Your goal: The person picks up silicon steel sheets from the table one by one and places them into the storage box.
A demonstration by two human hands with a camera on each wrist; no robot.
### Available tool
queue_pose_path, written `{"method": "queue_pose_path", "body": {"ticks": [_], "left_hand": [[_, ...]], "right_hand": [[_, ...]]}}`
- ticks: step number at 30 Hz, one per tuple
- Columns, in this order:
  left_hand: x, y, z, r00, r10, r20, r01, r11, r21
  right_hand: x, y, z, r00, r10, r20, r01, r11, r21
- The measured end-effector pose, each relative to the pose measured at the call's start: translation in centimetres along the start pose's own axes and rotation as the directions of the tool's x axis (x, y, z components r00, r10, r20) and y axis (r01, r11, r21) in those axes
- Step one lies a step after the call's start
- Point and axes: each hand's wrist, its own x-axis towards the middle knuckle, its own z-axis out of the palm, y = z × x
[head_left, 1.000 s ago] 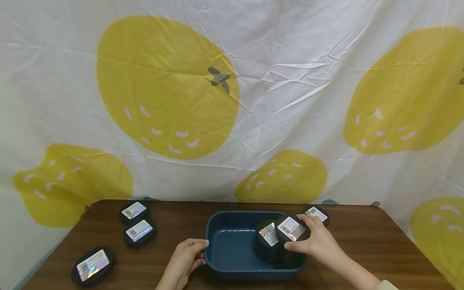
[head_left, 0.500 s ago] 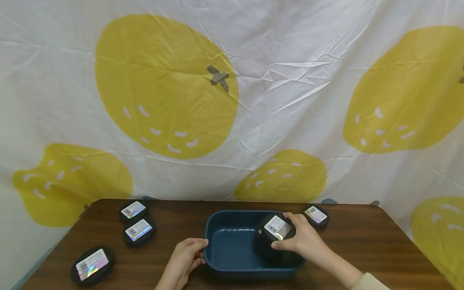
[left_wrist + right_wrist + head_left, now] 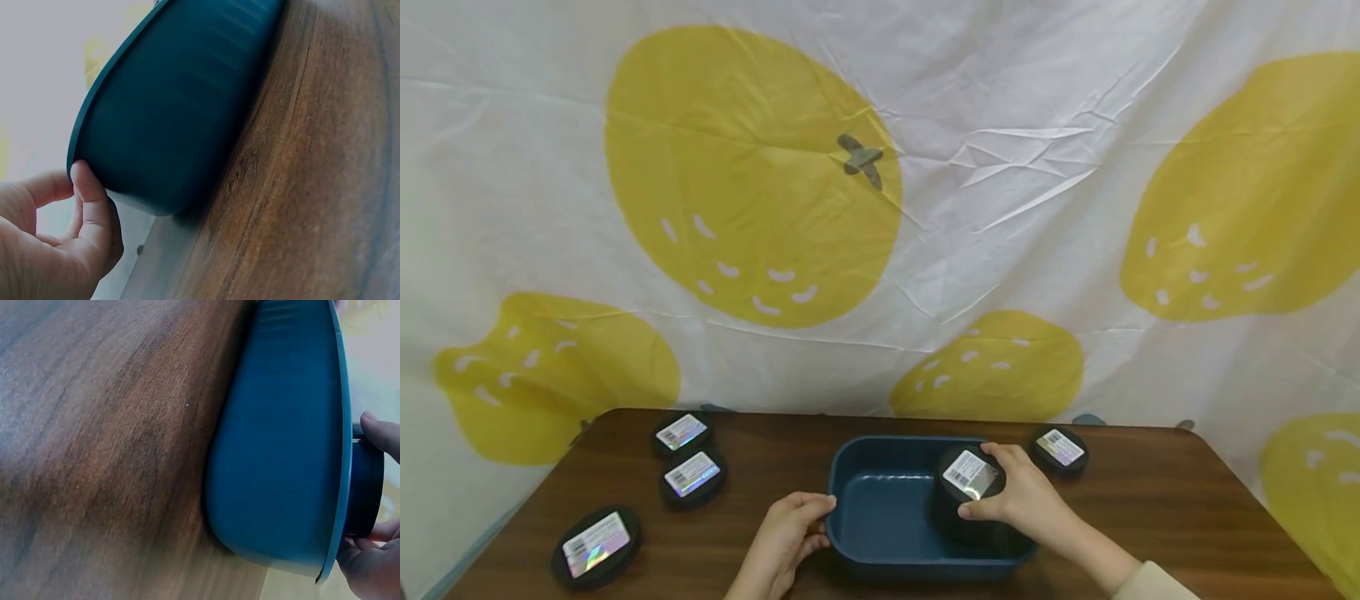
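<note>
A blue plastic basin (image 3: pixel 880 521) stands on the table. At its left end my left hand (image 3: pixel 786 533) pinches the rim between thumb and fingers, also seen in the left wrist view, where the hand (image 3: pixel 72 240) is at the basin's edge. With thumb and fingers spread round its sides, my right hand (image 3: pixel 1033 500) grips a round black jar (image 3: pixel 972 473) with a silver-white label on top. That jar is at the basin's right end, right over another black jar that it hides. In the right wrist view, the dark jar (image 3: pixel 365 487) shows above the basin's rim.
Further labelled black jars lie on the wooden table (image 3: pixel 760 467): one (image 3: pixel 1058 450) at the back right, two at the back left (image 3: pixel 682 434) (image 3: pixel 693 477), and one (image 3: pixel 597 547) at the front left. A lemon-print curtain (image 3: pixel 760 183) hangs behind the table.
My right hand has moved left with the jar and lowered it over the other jar in the basin, covering it. The left hand keeps its hold on the rim.
</note>
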Motion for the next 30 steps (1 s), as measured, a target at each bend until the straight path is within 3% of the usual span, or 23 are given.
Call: {"method": "queue_pose_path", "body": {"ticks": [30], "left_hand": [[-0.04, 0.07, 0.03, 1.0, -0.015, 0.007, 0.015, 1.0, -0.002]], "right_hand": [[-0.16, 0.06, 0.29, 0.998, -0.068, 0.01, 0.069, 0.997, -0.018]]}}
